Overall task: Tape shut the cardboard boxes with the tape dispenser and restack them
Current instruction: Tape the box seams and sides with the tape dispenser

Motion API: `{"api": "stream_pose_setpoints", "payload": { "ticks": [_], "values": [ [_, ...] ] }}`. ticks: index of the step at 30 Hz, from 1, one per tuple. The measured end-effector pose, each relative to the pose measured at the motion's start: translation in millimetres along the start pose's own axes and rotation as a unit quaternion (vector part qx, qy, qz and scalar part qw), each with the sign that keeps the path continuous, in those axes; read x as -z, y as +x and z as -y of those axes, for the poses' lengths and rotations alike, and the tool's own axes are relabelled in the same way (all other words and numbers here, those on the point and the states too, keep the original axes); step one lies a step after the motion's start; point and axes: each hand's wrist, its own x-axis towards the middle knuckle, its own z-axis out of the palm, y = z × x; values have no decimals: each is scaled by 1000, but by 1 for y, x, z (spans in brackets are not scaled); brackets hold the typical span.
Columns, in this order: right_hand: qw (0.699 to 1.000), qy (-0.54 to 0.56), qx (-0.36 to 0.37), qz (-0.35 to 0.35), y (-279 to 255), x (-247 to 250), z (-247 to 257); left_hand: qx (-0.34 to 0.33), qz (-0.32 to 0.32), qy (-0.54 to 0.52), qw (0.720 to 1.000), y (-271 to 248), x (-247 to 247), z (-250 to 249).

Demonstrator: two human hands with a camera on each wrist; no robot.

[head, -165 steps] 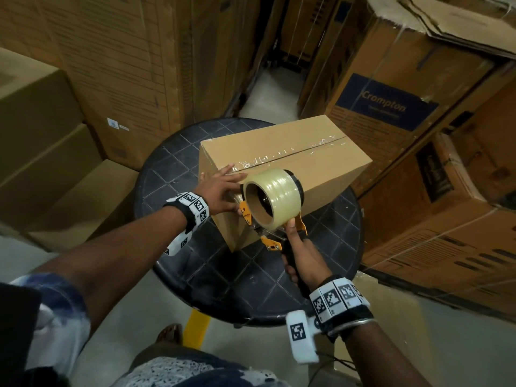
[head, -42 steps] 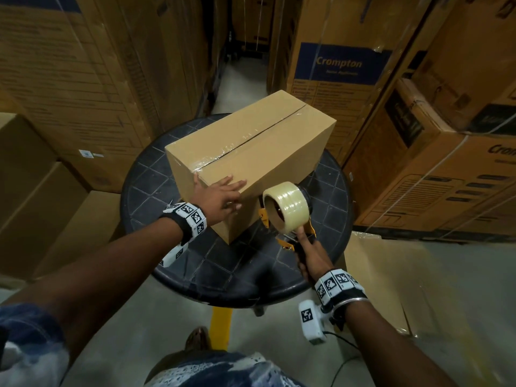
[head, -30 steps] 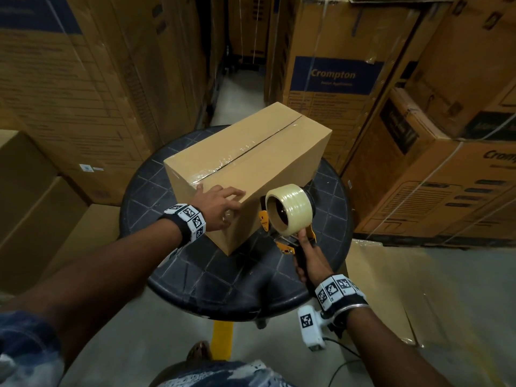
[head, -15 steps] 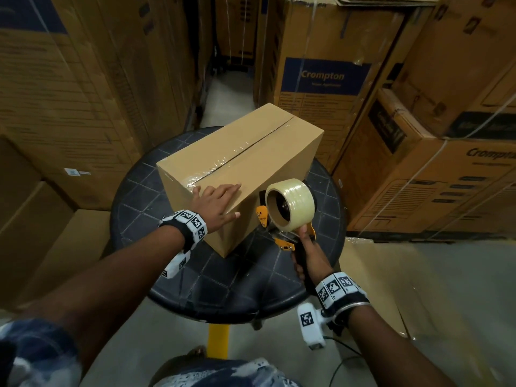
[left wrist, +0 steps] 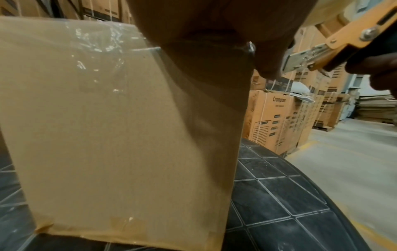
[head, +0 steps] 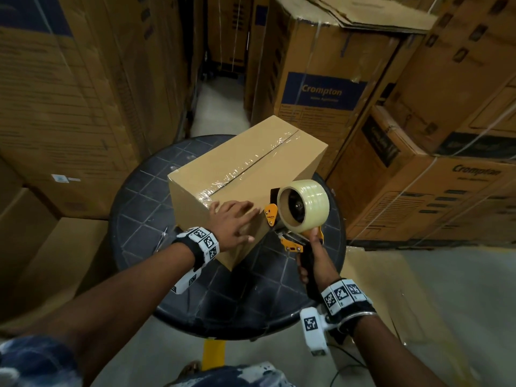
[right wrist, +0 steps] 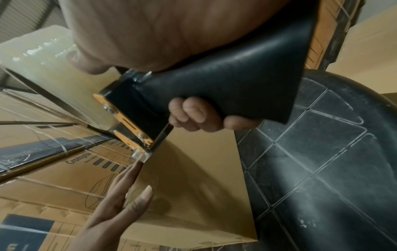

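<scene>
Plain brown cardboard box (head: pixel 245 174) on the round black tiled table (head: pixel 134 208), top seam taped. Left hand (head: pixel 231 227), fingers flat, presses the tape end onto the near face; right hand (head: pixel 315 263) grips the orange tape dispenser (head: pixel 298 210) just beside it. Next, probably: set dispenser down, restack. Half a second earlier, the scene matched.

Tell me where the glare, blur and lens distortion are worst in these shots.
Head view: glare streaks on the clear tape along the cardboard box; the stacked cartons bow outward at the edges. Left wrist view: the tape dispenser is soft, the left hand a dark mass. Right wrist view: the right hand looms, its palm washed out.
</scene>
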Motion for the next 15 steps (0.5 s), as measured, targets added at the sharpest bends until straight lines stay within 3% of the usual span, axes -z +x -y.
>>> {"api": "stream_pose_setpoints", "payload": {
  "ticks": [3,9,15],
  "values": [
    [1000,7,-7,-4,-2,-11,2,-14,-26,-14,999,-1,-4,2],
    [1000,12,9,-20,-2,-27,12,21,-121,-82,989,-4,-13,-10],
    [999,11,-13,-27,-9,-40,24,-34,-55,-48,997,-5,-7,3]
  ]
}}
